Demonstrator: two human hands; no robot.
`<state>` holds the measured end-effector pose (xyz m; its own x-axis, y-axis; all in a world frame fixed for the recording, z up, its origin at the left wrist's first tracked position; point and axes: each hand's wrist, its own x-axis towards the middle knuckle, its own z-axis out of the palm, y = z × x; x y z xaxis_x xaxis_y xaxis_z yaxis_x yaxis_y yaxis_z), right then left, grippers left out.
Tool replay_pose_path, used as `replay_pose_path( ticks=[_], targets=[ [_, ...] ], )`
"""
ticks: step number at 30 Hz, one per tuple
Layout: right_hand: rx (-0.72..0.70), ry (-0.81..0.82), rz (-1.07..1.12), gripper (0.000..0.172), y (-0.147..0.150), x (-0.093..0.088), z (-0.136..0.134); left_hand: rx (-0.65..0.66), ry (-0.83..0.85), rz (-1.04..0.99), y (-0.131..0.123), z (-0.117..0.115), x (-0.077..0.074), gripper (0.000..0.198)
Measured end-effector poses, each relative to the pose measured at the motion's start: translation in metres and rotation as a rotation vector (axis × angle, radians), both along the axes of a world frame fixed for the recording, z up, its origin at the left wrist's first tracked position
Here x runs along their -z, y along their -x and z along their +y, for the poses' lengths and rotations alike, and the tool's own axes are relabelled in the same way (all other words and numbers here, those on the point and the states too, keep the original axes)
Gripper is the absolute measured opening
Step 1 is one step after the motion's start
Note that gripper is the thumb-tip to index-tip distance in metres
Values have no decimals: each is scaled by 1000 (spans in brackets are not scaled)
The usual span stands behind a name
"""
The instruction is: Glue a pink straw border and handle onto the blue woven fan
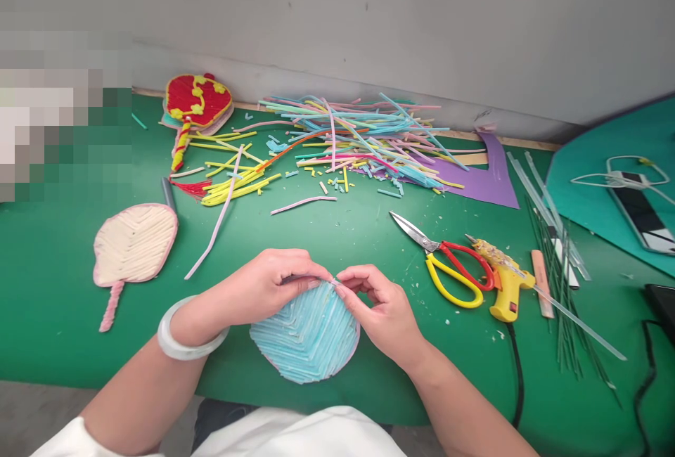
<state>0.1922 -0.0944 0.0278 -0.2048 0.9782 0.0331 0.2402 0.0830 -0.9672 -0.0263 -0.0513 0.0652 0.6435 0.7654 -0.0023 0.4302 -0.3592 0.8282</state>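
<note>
Left hand (287,282) and right hand (380,306) in pinching grip on the far edge of the blue panel (309,337)

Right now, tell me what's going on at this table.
A person's left hand and right hand meet at the far edge of a round blue piece, both pinching there. Scissors and a yellow glue gun lie to the right. A cream fan-shaped piece lies to the left, with loose coloured stems heaped beyond.

Left hand (266,285) and right hand (382,313) cover the top of the round pale-blue panel of ribbed stems (311,337), and the right edge of view slices off a black, flat device (664,311)
</note>
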Motion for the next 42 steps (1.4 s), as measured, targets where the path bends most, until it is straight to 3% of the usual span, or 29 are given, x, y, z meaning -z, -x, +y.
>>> replay_pose_path(
  ticks=[12,42],
  targets=[
    [-19,-90,-12,11,0,-1,1,-22,17,-8,-2,0,-3,22],
    [65,-93,-29,3,5,-1,1,-112,80,-35,-12,-4,0,20]
  ],
)
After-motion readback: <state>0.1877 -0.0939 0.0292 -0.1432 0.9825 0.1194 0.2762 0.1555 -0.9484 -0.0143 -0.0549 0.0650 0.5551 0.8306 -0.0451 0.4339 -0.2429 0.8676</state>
